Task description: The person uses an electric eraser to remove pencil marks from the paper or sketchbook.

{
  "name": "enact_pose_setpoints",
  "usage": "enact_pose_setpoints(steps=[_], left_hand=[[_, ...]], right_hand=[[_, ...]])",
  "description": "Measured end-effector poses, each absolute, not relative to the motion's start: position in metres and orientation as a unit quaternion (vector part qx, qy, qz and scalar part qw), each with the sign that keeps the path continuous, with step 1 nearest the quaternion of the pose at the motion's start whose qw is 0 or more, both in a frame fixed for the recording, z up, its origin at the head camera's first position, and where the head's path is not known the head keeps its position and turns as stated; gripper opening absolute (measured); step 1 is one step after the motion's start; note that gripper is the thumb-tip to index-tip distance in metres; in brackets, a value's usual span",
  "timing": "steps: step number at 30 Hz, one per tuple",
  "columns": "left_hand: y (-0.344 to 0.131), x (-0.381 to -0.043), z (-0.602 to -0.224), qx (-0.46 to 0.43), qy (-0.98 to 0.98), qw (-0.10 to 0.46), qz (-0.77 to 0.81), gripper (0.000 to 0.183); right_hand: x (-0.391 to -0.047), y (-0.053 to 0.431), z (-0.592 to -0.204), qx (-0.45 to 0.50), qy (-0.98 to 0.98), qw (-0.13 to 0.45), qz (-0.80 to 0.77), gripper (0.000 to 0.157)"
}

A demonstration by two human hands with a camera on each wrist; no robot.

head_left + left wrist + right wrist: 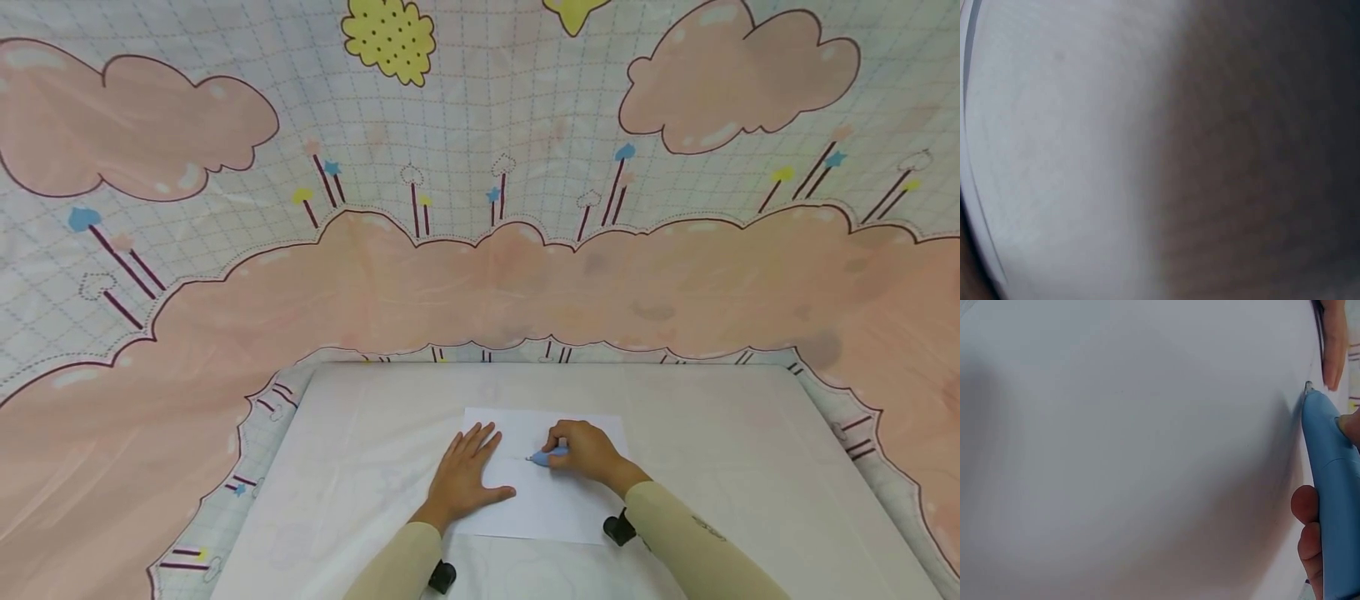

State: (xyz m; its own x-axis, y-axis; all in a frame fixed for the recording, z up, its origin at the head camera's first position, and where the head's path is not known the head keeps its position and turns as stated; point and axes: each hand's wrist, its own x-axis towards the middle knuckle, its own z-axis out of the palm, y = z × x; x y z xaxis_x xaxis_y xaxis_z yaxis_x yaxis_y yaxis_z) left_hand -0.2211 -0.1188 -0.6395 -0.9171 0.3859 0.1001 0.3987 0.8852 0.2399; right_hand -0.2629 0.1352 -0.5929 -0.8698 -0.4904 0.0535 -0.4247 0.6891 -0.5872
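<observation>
A sheet of white paper (540,508) lies flat on the white-covered table. My left hand (467,477) rests on its left part, fingers spread and thumb out to the side. Over the paper's right half, my right hand (588,450) grips a thick light-blue tool (1332,469) with a rounded nose and a small metal tip; its exact kind is unclear. The tip touches or nearly touches the paper, pointing toward the left hand. In the right wrist view, fingers (1310,540) wrap the tool's body. The left wrist view shows mostly a dark blur beside a pale surface.
The table (360,450) has a white cover and reaches back to a patterned cloth backdrop (562,292) with clouds. Small black devices (619,528) sit at both wrists, by the beige sleeves (690,542).
</observation>
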Motion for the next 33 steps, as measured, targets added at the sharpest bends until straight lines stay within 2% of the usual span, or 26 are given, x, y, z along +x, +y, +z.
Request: enact_pose_setpoints(steps=[33], left_hand=[[-0.1172, -0.2215, -0.6355, -0.202, -0.971, 0.013, -0.131, 0.098]], right_hand=[[-0.2641, 0.1436, -0.6017, -0.218, 0.908, 0.073, -0.351, 0.014]])
